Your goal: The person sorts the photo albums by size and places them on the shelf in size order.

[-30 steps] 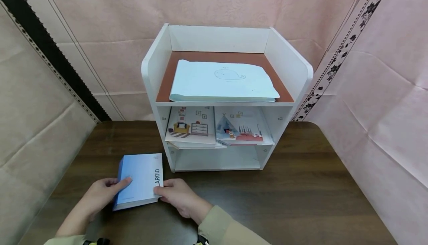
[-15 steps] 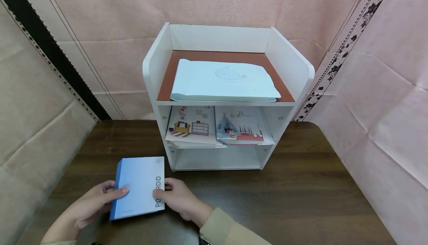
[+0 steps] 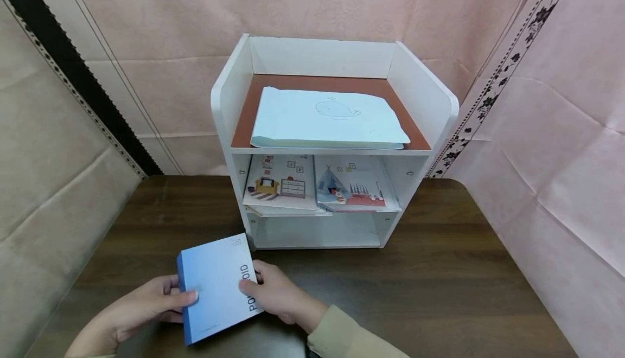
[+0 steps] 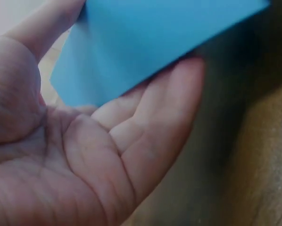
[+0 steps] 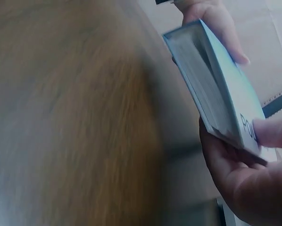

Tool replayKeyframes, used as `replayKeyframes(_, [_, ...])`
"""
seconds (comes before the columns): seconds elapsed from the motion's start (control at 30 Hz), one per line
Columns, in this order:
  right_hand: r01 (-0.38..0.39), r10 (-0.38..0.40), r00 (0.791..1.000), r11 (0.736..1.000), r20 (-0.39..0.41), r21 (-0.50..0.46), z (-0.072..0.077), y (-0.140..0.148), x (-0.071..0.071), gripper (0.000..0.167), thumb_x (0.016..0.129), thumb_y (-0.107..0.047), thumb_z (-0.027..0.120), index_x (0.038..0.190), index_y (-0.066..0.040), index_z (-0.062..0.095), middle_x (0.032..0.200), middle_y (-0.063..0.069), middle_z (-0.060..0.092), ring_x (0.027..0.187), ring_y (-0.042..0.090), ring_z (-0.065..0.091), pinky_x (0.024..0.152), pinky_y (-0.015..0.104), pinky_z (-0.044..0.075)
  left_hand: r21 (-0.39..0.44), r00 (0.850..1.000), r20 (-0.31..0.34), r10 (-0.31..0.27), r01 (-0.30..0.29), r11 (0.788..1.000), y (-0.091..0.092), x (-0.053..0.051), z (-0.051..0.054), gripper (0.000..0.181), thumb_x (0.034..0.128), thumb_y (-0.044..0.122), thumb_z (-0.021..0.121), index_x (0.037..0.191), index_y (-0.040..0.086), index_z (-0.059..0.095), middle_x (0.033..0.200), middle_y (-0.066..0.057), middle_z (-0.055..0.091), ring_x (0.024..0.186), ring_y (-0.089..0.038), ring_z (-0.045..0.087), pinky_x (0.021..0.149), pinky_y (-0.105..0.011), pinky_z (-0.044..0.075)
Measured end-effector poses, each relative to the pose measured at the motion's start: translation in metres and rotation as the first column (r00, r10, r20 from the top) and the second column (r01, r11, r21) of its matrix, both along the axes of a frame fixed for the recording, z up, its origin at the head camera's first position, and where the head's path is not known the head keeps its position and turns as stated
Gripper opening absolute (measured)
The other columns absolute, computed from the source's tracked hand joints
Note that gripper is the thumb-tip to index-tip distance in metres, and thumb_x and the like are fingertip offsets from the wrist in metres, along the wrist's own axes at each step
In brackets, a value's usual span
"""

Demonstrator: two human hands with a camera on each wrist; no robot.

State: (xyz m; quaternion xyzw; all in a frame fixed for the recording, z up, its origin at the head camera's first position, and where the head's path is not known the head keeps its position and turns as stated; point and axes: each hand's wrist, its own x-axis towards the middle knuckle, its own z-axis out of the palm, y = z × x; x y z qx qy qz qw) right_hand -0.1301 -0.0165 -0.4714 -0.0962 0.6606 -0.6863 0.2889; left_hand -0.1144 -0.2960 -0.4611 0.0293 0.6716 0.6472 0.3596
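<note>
A light-blue book (image 3: 217, 285) with dark lettering along its right edge is held tilted above the table, between both hands. On its spine side my left hand (image 3: 151, 304) grips it, thumb on the cover and fingers underneath. My right hand (image 3: 280, 293) pinches the opposite edge, with the thumb over the lettering. In the right wrist view the book (image 5: 233, 87) shows its page edges, and the cover stands slightly apart from the pages. The left wrist view shows the underside fingers (image 4: 155, 127) against the book's lower face.
Behind the book stands a white shelf unit (image 3: 337, 152) on the brown wooden table (image 3: 415, 293). Its top holds a pale-blue pad (image 3: 327, 122) with a whale drawing. Illustrated booklets (image 3: 280, 184) lie on the middle level. Pink cloth (image 3: 322, 0) hangs around the table.
The book has come nearer to me and a little to the right, turning counterclockwise. Both hands have moved along with it, still holding its two sides.
</note>
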Motion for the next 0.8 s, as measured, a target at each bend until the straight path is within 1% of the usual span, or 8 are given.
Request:
replayKeyframes(0.07, [-0.026, 0.027, 1.000, 0.999, -0.016, 0.037, 0.001, 0.007, -0.001, 0.019, 0.098, -0.008, 0.056, 0.115, -0.015, 0.061, 0.092, 0.003, 0.068, 0.081, 0.021, 0.068, 0.066, 0.038, 0.057, 0.014, 1.000, 0.013, -0.015, 0.015, 1.000, 0.001, 0.001, -0.001, 0.062, 0.1023, 0.020, 0.049, 0.137, -0.022, 0.021, 0.118, -0.022, 0.063, 0.107, -0.034, 0.062, 0.088, -0.048, 0.052])
replayKeyframes(0.13, [-0.049, 0.050, 0.998, 0.997, -0.028, 0.062, 0.002, 0.014, -0.002, 0.020, 0.097, -0.008, 0.057, 0.115, -0.015, 0.062, 0.091, 0.003, 0.069, 0.079, 0.021, 0.068, 0.065, 0.038, 0.057, 0.015, 1.000, 0.019, -0.020, 0.019, 1.000, 0.003, 0.001, -0.001, 0.064, 0.1023, 0.020, 0.049, 0.137, -0.023, 0.018, 0.117, -0.022, 0.063, 0.106, -0.035, 0.062, 0.088, -0.049, 0.052])
replayKeyframes(0.23, [-0.086, 0.091, 0.995, 0.993, -0.049, 0.086, 0.002, 0.024, -0.004, 0.020, 0.097, -0.008, 0.057, 0.116, -0.014, 0.062, 0.091, 0.002, 0.069, 0.078, 0.020, 0.068, 0.064, 0.037, 0.057, 0.014, 0.999, 0.018, -0.027, 0.026, 1.000, 0.008, 0.000, 0.002, 0.069, 0.1023, 0.020, 0.050, 0.137, -0.025, 0.010, 0.115, -0.023, 0.064, 0.106, -0.035, 0.062, 0.088, -0.050, 0.051])
replayKeyframes(0.33, [-0.123, 0.128, 0.990, 0.989, -0.061, 0.088, 0.001, 0.036, -0.007, 0.019, 0.098, -0.009, 0.057, 0.116, -0.013, 0.062, 0.093, 0.002, 0.070, 0.078, 0.020, 0.069, 0.064, 0.036, 0.057, 0.018, 0.999, 0.022, -0.040, 0.040, 0.999, 0.015, 0.001, 0.004, 0.072, 0.1018, 0.020, 0.051, 0.137, -0.025, 0.007, 0.114, -0.024, 0.064, 0.106, -0.035, 0.062, 0.088, -0.049, 0.052])
replayKeyframes(0.53, [-0.194, 0.198, 0.979, 0.978, -0.053, 0.075, 0.003, 0.061, -0.014, 0.022, 0.099, -0.009, 0.055, 0.120, -0.012, 0.060, 0.099, 0.004, 0.070, 0.082, 0.022, 0.069, 0.068, 0.038, 0.057, 0.051, 0.998, 0.022, -0.053, 0.052, 0.997, 0.030, 0.000, 0.005, 0.069, 0.1017, 0.018, 0.051, 0.137, -0.023, 0.010, 0.114, -0.024, 0.063, 0.105, -0.037, 0.062, 0.087, -0.050, 0.051])
replayKeyframes(0.8, [-0.216, 0.219, 0.975, 0.973, -0.032, 0.078, 0.004, 0.089, -0.020, 0.024, 0.100, -0.012, 0.054, 0.123, -0.012, 0.059, 0.105, 0.006, 0.070, 0.087, 0.024, 0.068, 0.072, 0.039, 0.057, 0.058, 0.998, 0.023, -0.055, 0.054, 0.997, 0.055, -0.003, 0.004, 0.069, 0.1011, 0.019, 0.053, 0.138, -0.021, 0.011, 0.113, -0.022, 0.063, 0.104, -0.037, 0.063, 0.086, -0.050, 0.052])
